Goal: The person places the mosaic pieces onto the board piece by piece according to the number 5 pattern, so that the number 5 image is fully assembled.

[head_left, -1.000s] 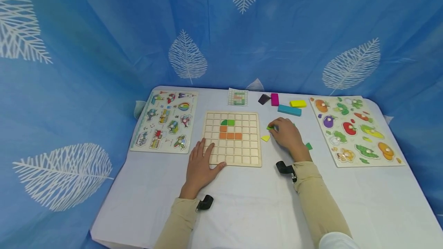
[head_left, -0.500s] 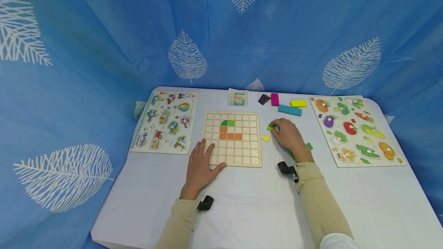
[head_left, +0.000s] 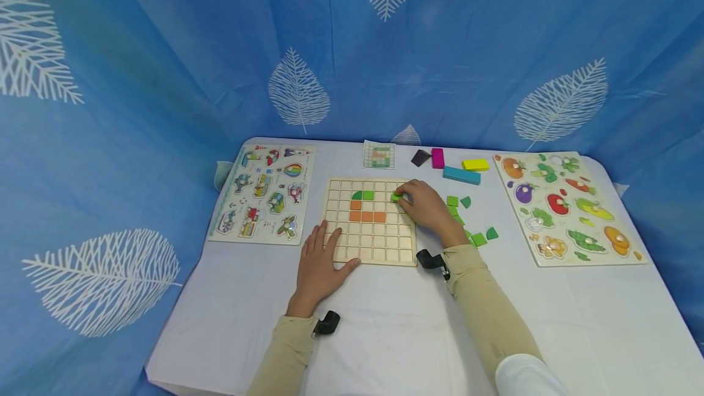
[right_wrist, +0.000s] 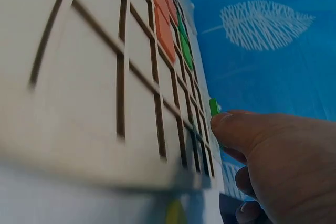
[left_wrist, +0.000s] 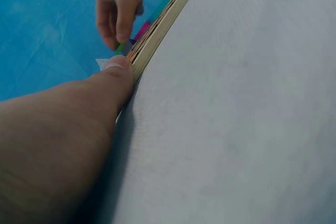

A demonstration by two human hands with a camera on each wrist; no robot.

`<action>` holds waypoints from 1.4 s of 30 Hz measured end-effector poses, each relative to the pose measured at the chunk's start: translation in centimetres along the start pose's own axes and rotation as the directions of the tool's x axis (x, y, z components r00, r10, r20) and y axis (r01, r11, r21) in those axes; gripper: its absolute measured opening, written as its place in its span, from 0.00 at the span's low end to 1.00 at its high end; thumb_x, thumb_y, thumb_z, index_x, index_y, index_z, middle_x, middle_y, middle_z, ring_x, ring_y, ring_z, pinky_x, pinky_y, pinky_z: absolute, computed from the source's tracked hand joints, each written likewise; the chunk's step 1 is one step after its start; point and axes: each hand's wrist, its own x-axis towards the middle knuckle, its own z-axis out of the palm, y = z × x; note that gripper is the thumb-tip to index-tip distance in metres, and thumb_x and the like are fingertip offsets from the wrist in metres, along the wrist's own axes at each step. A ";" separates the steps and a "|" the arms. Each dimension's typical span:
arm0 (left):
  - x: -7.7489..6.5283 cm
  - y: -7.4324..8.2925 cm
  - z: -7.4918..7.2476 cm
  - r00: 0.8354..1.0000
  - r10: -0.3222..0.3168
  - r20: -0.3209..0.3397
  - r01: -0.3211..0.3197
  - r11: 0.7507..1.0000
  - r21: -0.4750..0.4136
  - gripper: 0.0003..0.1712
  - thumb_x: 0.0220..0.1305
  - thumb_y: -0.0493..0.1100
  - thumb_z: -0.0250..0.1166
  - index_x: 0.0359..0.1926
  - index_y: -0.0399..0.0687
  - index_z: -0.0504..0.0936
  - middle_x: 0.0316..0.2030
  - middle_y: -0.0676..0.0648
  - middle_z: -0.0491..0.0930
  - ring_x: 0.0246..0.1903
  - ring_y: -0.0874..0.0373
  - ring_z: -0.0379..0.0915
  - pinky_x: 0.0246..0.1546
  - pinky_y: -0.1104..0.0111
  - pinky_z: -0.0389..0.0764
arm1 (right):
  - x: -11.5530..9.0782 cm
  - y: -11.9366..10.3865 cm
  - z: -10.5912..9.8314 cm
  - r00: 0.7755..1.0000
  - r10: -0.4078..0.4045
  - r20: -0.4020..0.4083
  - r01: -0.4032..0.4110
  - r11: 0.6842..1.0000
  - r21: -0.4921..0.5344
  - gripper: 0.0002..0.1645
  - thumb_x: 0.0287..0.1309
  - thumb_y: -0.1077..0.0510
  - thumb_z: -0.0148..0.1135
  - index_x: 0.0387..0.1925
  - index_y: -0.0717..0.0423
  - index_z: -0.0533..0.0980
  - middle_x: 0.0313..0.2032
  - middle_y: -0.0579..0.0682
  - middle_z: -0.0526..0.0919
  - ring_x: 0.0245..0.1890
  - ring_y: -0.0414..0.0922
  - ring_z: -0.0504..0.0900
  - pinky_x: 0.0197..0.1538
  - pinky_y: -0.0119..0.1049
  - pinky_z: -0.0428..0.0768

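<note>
A wooden grid board (head_left: 387, 242) lies on the table with orange tiles (head_left: 355, 216) and green tiles (head_left: 368, 195) set in its cells. My right hand (head_left: 429, 209) is over the board's right side, pinching a small light green tile (head_left: 395, 198) between thumb and fingers. In the right wrist view, that tile (right_wrist: 213, 107) shows at the fingertips, above the board's cells. My left hand (head_left: 319, 264) rests with extended fingers on the board's lower left corner. Its thumb (left_wrist: 118, 69) lies at the near edge in the left wrist view.
Several loose green tiles (head_left: 479, 239) lie right of the board. Behind are a pattern card (head_left: 379, 155) and magenta (head_left: 437, 158), teal (head_left: 461, 176), yellow (head_left: 475, 165) and dark (head_left: 420, 157) blocks. Picture puzzles stand left (head_left: 277, 212) and right (head_left: 561, 212).
My right hand has moved left from the loose tiles to above the board, carrying the green tile. More loose green tiles are uncovered. The left hand has stayed in place.
</note>
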 end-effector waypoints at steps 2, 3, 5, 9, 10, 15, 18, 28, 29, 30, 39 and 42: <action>0.0 0.0 0.0 1.000 -0.001 0.000 0.001 1.000 -0.001 0.51 0.62 0.73 0.62 0.78 0.53 0.62 0.82 0.41 0.45 0.81 0.42 0.40 0.79 0.45 0.49 | 0.7 -0.6 0.5 0.999 -0.029 0.012 0.029 1.000 -0.005 0.13 0.71 0.56 0.61 0.53 0.54 0.83 0.56 0.55 0.82 0.63 0.56 0.77 0.70 0.52 0.73; 0.0 0.0 0.0 1.000 -0.001 0.000 0.001 1.000 0.002 0.51 0.62 0.73 0.62 0.78 0.54 0.62 0.82 0.41 0.45 0.81 0.42 0.40 0.79 0.45 0.49 | 1.0 -0.9 0.7 0.999 -0.042 0.018 0.042 0.999 -0.007 0.13 0.71 0.56 0.61 0.53 0.53 0.83 0.55 0.55 0.82 0.62 0.55 0.77 0.69 0.52 0.73; 0.0 0.0 -0.1 1.000 -0.001 -0.001 0.001 1.000 0.004 0.51 0.62 0.73 0.62 0.78 0.54 0.62 0.82 0.41 0.45 0.81 0.42 0.40 0.79 0.46 0.50 | 1.5 -1.4 1.0 0.998 -0.061 0.022 0.061 0.998 -0.011 0.13 0.71 0.57 0.62 0.52 0.53 0.84 0.55 0.54 0.82 0.62 0.55 0.78 0.69 0.52 0.74; 0.0 0.0 -0.1 1.000 0.002 -0.004 -0.002 1.000 0.009 0.50 0.62 0.73 0.62 0.78 0.54 0.63 0.82 0.41 0.45 0.81 0.42 0.40 0.79 0.46 0.50 | 2.2 -2.0 1.6 0.996 -0.079 0.030 0.080 0.997 -0.024 0.14 0.71 0.57 0.62 0.53 0.52 0.84 0.56 0.54 0.83 0.62 0.55 0.78 0.69 0.51 0.74; 0.0 0.0 -0.2 1.000 0.003 -0.003 -0.002 1.000 0.006 0.50 0.62 0.73 0.62 0.77 0.54 0.63 0.82 0.41 0.45 0.81 0.42 0.40 0.79 0.46 0.50 | 2.3 -2.1 1.7 0.996 -0.078 0.033 0.079 0.997 -0.028 0.14 0.71 0.57 0.62 0.54 0.52 0.84 0.57 0.54 0.82 0.62 0.55 0.78 0.69 0.51 0.74; 0.1 0.0 -0.1 1.000 0.002 -0.001 -0.002 1.000 0.005 0.50 0.62 0.73 0.62 0.77 0.54 0.63 0.82 0.42 0.46 0.81 0.42 0.41 0.79 0.46 0.50 | 2.5 -2.2 2.0 0.996 -0.082 0.031 0.084 0.995 -0.047 0.15 0.71 0.56 0.61 0.55 0.52 0.84 0.58 0.54 0.83 0.63 0.55 0.78 0.69 0.52 0.74; 0.1 0.0 -0.1 1.000 0.001 -0.002 -0.001 1.000 0.012 0.51 0.62 0.73 0.62 0.78 0.54 0.63 0.82 0.42 0.46 0.81 0.42 0.40 0.79 0.46 0.50 | 2.5 -2.3 2.1 0.996 -0.091 0.015 0.091 0.994 -0.054 0.14 0.71 0.56 0.62 0.54 0.52 0.85 0.57 0.53 0.83 0.62 0.54 0.79 0.70 0.51 0.74; 0.1 0.1 -0.2 1.000 0.000 0.004 0.000 1.000 0.018 0.51 0.62 0.73 0.62 0.78 0.54 0.62 0.82 0.41 0.46 0.81 0.42 0.40 0.79 0.45 0.51 | 2.4 -2.2 2.2 0.996 -0.087 -0.004 0.086 0.991 -0.106 0.14 0.70 0.56 0.63 0.53 0.51 0.86 0.56 0.53 0.85 0.61 0.54 0.80 0.74 0.51 0.69; 0.1 0.1 -0.2 1.000 0.002 0.003 -0.002 1.000 0.016 0.51 0.62 0.73 0.63 0.78 0.53 0.62 0.82 0.41 0.46 0.81 0.42 0.40 0.79 0.45 0.51 | 2.3 -2.1 2.2 0.996 -0.086 -0.005 0.085 0.990 -0.110 0.14 0.70 0.56 0.63 0.53 0.50 0.86 0.56 0.53 0.85 0.61 0.54 0.80 0.74 0.51 0.69; 0.1 0.1 -0.2 1.000 0.003 0.001 -0.003 1.000 0.015 0.51 0.62 0.73 0.63 0.77 0.53 0.63 0.82 0.41 0.46 0.81 0.41 0.41 0.79 0.45 0.51 | 2.2 -2.0 2.2 0.996 -0.086 -0.006 0.085 0.990 -0.115 0.14 0.70 0.55 0.63 0.53 0.50 0.86 0.55 0.53 0.85 0.61 0.54 0.80 0.74 0.50 0.68; 0.0 0.2 0.0 1.000 0.008 -0.008 -0.007 1.000 0.014 0.51 0.62 0.73 0.62 0.77 0.53 0.63 0.82 0.41 0.46 0.81 0.42 0.40 0.79 0.46 0.50 | -1.4 0.1 -0.1 0.999 -0.009 -0.042 0.004 0.994 -0.112 0.14 0.71 0.56 0.62 0.52 0.54 0.85 0.57 0.55 0.83 0.59 0.56 0.77 0.65 0.52 0.76; 0.0 0.2 -0.1 1.000 0.008 -0.014 -0.008 1.000 0.003 0.51 0.61 0.72 0.63 0.77 0.52 0.64 0.81 0.40 0.47 0.81 0.41 0.41 0.78 0.45 0.51 | -4.0 2.0 -1.2 0.994 0.066 -0.083 -0.072 0.995 -0.076 0.14 0.71 0.58 0.60 0.53 0.56 0.84 0.57 0.57 0.82 0.59 0.58 0.77 0.64 0.55 0.76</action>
